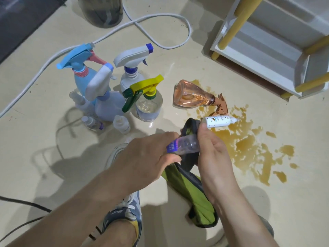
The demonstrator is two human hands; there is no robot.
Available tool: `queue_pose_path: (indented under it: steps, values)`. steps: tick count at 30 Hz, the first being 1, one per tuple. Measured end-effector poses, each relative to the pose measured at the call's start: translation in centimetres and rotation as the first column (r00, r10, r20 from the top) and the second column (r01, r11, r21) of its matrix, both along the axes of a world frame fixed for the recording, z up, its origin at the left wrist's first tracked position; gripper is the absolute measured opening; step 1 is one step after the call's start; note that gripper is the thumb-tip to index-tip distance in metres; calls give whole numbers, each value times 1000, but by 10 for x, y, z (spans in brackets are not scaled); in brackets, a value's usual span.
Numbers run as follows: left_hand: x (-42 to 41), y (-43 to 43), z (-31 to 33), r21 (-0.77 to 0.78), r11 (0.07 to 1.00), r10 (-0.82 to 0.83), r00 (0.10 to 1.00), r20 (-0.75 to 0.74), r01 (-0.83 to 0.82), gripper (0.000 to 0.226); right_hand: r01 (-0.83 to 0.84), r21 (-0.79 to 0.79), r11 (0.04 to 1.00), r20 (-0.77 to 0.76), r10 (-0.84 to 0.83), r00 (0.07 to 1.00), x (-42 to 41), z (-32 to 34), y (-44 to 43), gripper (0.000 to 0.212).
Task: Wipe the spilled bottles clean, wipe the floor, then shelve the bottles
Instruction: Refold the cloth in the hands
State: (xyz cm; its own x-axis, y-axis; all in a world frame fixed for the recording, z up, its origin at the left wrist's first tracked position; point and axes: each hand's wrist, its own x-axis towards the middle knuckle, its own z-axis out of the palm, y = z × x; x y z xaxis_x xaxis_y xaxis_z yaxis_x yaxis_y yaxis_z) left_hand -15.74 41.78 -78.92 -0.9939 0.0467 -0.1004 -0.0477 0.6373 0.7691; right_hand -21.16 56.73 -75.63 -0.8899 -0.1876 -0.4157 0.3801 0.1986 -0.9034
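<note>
Cloth (197, 198) green, dark-edged; spill (247, 145) amber; tipped bottle (190, 94) rose (see-through); held bottle (185, 144) clear, purple-labelled.

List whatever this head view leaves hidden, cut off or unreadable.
All in the head view:
1. Ends of the small clear bottle: covered by the left hand and right hand.
2. Part of the cloth: behind the right forearm.
3. Label print on the white dropper bottle: too small to read.
4. The shelf: cut off by the top and right edges.
5. The grey container: cut off by the top edge.

Glossy beige floor (26, 139), white yellow-legged shelf unit (258, 68), white cable (160, 16), perhaps a dark mat (21, 20).
</note>
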Motion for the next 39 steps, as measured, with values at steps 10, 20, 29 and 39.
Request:
queue_pose_path:
  steps: [10,20,29,39]
  values:
    - [16,0,-7,28,987,154,987,42,-155,23,-170,-73,983,8,172,985,-10,0,16,19]
    - [17,1,2,-25,979,203,978,42,-202,31,103,-136,985,98,-90,991,-1,-6,-9,11]
    - [15,-3,4,-166,980,113,994,-6,-113,36,-63,-90,994,-14,62,998,1,-10,-3,18]
    - [14,-1,-3,399,849,168,892,420,-347,23,-47,-363,931,230,138,963,-3,-12,4,30]
